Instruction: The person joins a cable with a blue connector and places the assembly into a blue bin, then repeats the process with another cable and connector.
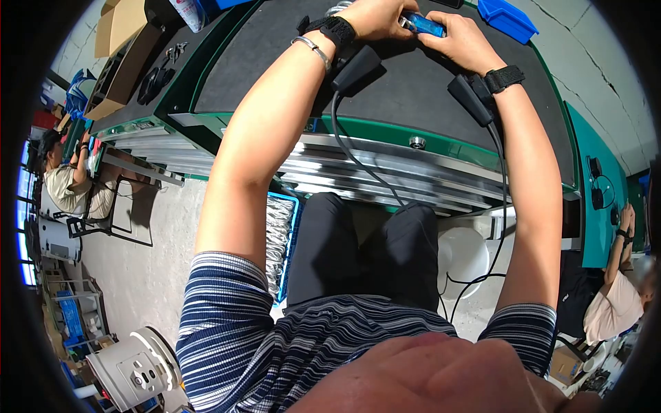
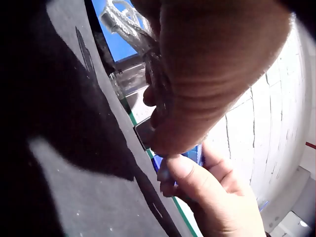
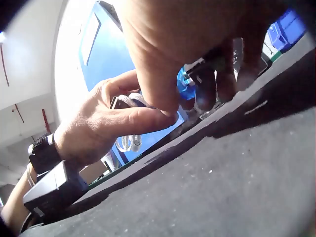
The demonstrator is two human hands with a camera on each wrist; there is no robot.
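Observation:
My left hand point(image 1: 377, 19) grips a bundle of silvery-white braided cable point(image 2: 129, 27); loops of it stick out past the fingers. My right hand point(image 1: 465, 43) pinches a small translucent blue lighter-shaped piece point(image 1: 428, 26) with a pale or metallic end toward the left hand. In the right wrist view, the left thumb and fingertips meet the right fingers, with cable loops point(image 3: 131, 143) hanging below the left hand point(image 3: 101, 121). Fingers hide most of the blue piece point(image 3: 185, 84) there. Both hands are close over the dark worktop point(image 1: 268, 65), near its far edge.
A blue bin point(image 1: 508, 20) stands at the far right edge. At left are an open cardboard box point(image 1: 117, 62) and a spray can point(image 1: 187, 14). A blue crate of bundled cables point(image 1: 279, 241) is below, near a white bucket point(image 1: 463, 258). Camera cords hang from both wrists.

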